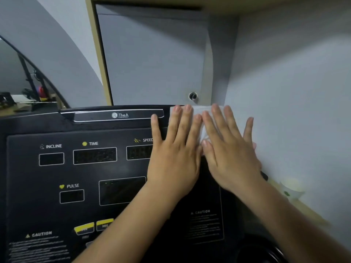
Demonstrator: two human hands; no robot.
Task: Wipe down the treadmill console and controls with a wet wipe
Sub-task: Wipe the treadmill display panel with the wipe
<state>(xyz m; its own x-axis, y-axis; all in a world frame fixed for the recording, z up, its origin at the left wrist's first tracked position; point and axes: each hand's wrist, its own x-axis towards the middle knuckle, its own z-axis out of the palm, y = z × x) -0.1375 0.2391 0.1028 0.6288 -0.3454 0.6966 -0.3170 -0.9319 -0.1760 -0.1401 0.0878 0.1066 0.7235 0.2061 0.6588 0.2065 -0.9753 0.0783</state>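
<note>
Both hands lie flat on the treadmill console, side by side at its upper right corner, with a white wet wipe spread beneath them. The left hand has its fingers straight and slightly fanned, palm down, pressing the left part of the wipe and covering the end of the SPEED display. The right hand is just as flat and open, fingers extended, pressing the right part of the wipe close to the pale wall. Neither hand curls round or pinches anything; the wipe is held only by pressure against the panel, and it shows mostly between and above the fingertips, reaching the console's top edge. As for progress, the work looks to be at the top right of the panel, and nothing shows plainly which areas are already clean. The TIME display looks speckled, which suggests the left side has not been done. By that reading, the INCLINE window, the PULSE window, the large centre screen, the yellow buttons near the bottom edge and the two caution labels are yet to be covered, so most of the task appears to remain.
</note>
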